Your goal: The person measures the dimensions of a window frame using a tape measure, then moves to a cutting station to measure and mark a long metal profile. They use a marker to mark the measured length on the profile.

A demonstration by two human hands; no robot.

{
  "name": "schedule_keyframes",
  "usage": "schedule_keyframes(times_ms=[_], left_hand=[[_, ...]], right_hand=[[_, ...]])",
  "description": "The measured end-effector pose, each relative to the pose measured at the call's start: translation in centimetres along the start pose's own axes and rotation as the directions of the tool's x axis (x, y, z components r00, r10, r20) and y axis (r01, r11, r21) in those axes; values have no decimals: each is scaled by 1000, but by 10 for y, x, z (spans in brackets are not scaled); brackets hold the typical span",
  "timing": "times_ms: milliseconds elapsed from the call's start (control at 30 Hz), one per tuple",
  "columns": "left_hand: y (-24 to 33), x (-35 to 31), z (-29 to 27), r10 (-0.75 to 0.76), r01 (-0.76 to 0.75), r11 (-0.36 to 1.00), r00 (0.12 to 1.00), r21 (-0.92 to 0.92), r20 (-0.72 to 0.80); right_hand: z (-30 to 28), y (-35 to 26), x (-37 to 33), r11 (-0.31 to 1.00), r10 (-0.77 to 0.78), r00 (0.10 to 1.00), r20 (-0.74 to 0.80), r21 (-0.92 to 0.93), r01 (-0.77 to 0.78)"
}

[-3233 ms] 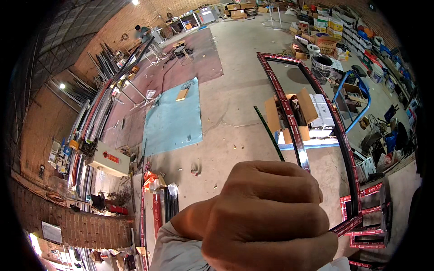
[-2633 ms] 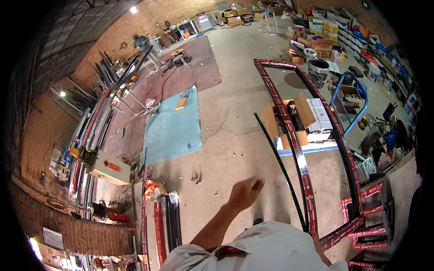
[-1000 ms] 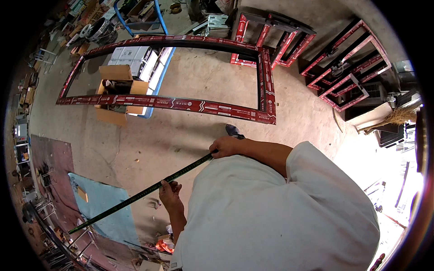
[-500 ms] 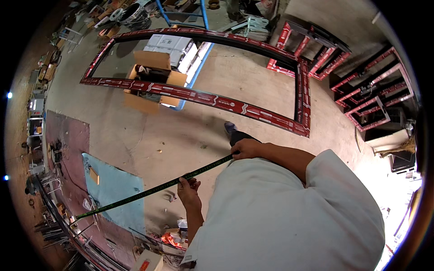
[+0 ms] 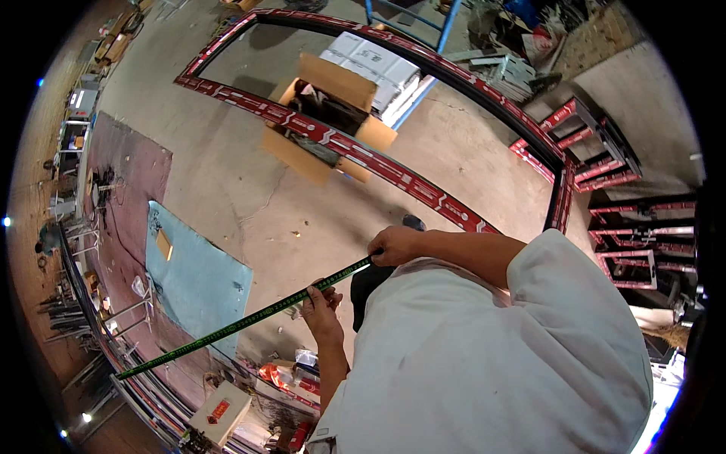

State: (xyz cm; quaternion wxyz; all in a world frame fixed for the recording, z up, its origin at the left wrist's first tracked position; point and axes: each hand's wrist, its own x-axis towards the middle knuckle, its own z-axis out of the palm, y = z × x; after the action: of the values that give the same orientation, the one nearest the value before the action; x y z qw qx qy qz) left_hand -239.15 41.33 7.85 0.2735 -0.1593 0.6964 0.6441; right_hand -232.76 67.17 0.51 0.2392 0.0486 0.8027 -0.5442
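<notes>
Left hand (image 5: 321, 309): fingers clamped on green-and-black measuring tape (image 5: 227, 330), partway along. Right hand (image 5: 395, 246): fingers closed around tape's near end, beside pale shirt (image 5: 499, 340). Tape slanting across blue sheet (image 5: 200, 276); large red-and-black frame (image 5: 401, 177) beyond hands.

It was a workshop, shown by a big frame (image 5: 386, 170), smaller frames (image 5: 601, 168), long bars (image 5: 147, 401) and a tape measure (image 5: 227, 331).

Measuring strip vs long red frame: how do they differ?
Shape: the strip is a single thin band; the frame is a closed rectangle.
Colour: strip green and black; frame mostly red and black.
Handling: left hand and right hand hold the strip; neither holds the frame.
Shared: both are long.
</notes>
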Motion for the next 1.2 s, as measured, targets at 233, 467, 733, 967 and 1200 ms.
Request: schedule_keyframes(times_ms=[233, 467, 733, 967, 1200], left_hand=[[52, 85, -31, 10, -10, 1000, 997, 0, 72], [137, 210, -108, 40, -61, 990, 985, 126, 167], [230, 339, -176, 23, -44, 991, 986, 124, 163], [286, 435, -165, 0, -15, 995, 989, 98, 150], [380, 556, -160, -74, 56, 987, 991, 154, 114]], right_hand=[[-24, -60, 106, 997, 8, 998, 67, -72, -3], [-4, -118, 235, 992, 30, 1000, -2, 119, -30], [-20, -198, 356, 979, -18, 999, -40, 202, 26], [-70, -225, 451, 970, 56, 995, -79, 241, -36], [-137, -248, 606, 979, -12, 1000, 26, 202, 7]])
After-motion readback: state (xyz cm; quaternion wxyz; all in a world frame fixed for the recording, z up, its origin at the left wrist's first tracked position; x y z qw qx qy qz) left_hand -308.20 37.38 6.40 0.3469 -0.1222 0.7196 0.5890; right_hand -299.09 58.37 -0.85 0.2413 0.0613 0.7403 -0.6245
